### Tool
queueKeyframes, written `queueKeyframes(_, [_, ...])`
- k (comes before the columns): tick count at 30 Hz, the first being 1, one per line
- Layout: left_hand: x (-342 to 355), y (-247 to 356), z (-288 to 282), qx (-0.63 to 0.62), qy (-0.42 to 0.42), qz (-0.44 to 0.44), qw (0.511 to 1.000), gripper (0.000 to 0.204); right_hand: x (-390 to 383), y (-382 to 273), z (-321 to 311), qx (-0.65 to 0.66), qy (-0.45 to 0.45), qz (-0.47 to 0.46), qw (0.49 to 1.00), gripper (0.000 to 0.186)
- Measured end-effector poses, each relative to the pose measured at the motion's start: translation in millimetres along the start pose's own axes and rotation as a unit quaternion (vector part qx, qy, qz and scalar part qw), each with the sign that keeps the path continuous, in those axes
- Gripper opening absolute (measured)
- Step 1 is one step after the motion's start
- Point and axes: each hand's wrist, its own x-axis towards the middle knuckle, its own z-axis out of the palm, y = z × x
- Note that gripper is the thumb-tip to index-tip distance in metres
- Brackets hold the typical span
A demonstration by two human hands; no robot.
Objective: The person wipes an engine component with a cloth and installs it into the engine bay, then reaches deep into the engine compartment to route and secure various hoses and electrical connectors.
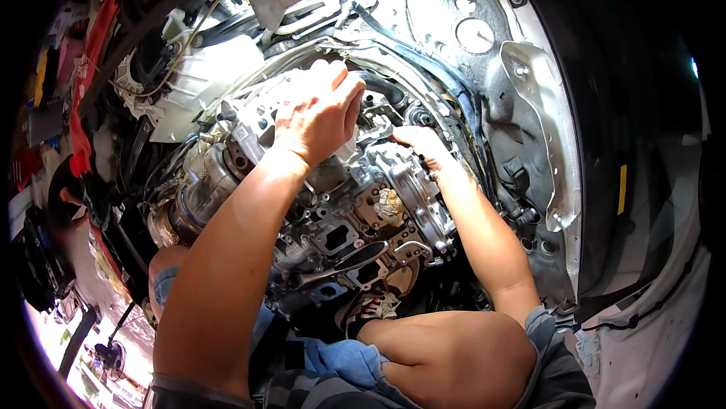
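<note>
Below my hands an engine (336,216) fills the bay, its metal castings and open ports exposed. My left hand (321,110) is over the engine's far top, fingers curled in a closed grip. Whatever lies inside that grip is hidden from view. Beside it a thick black hose (382,88) curves to the right. At the engine's far right end my right hand (425,144) reaches down next to a silver cover (408,175). Its thumb side shows, but most of the fingers are hidden behind parts. A crumpled pale wad (389,206) is tucked into the engine's near side.
Bundled blue and black wiring (461,99) runs along the bay's right side, near a bare metal panel (541,129). At far left stands a white plastic housing (212,76). My bent leg (454,352) is close to the engine. A red edge (79,122) borders the left.
</note>
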Motion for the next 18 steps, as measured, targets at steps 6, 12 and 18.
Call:
queueKeyframes(6, [2,-1,-4,0.007,0.007,0.008,1.000,0.006,-1,-3,1,-0.007,0.034,0.065,0.997,0.028])
queueKeyframes(12, [0,1,-1,0.001,0.004,-0.005,1.000,0.008,-2,-2,0,0.030,0.007,0.043,0.999,0.026])
queueKeyframes(18, [1,0,-5,0.013,-0.006,-0.001,1.000,0.008,1,1,-1,0.011,0.011,0.041,0.999,0.027])
